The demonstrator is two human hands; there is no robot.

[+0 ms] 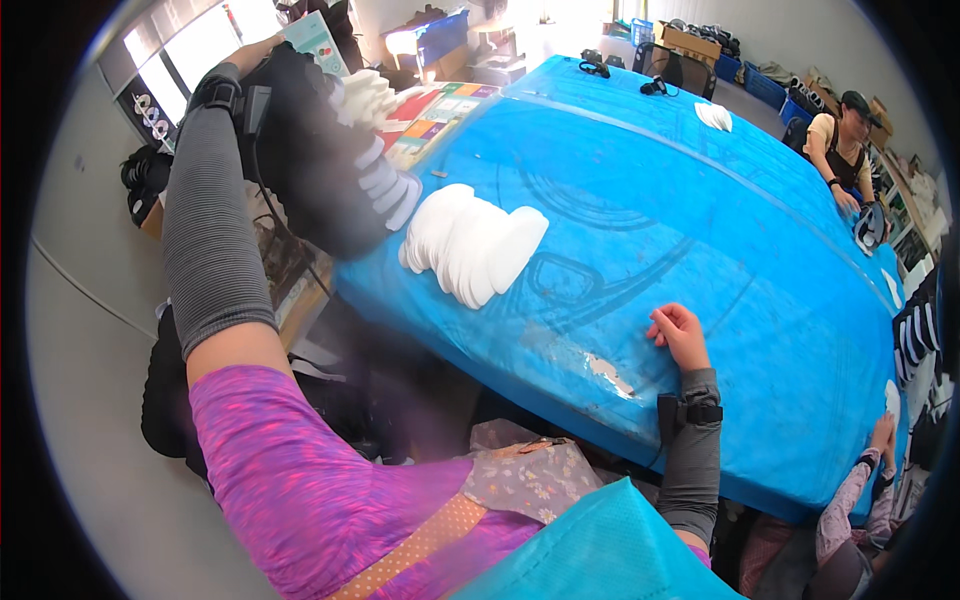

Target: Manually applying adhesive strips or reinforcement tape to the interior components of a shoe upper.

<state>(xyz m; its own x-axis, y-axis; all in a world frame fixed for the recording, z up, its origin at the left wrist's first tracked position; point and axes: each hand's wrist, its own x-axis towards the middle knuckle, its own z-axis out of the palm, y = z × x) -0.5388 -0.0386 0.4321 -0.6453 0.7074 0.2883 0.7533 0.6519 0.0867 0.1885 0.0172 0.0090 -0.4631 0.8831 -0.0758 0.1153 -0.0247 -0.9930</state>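
My left arm stretches to the far left. My left hand [257, 55] lies at the top of a blurred black stack [310, 150], beside an upright light-coloured printed box or booklet [314, 42]. Its fingers are mostly hidden, so any grip there cannot be made out. Over the blue-covered table [600, 290], my right hand [680, 335] is raised with its fingers curled in and nothing visible in them. A fanned pile of white insole-shaped pieces [470, 245] lies on the table between my hands. Pale layered edges [388, 190] show along the black stack's right side.
White pieces [372, 97] lie near a colourful printed sheet [435, 120] at the table's far left. More white pieces [713, 117] and dark straps [657, 87] are farther back. A co-worker [845, 150] handles a dark item at right; another person's hands [882, 435] are at the near right edge.
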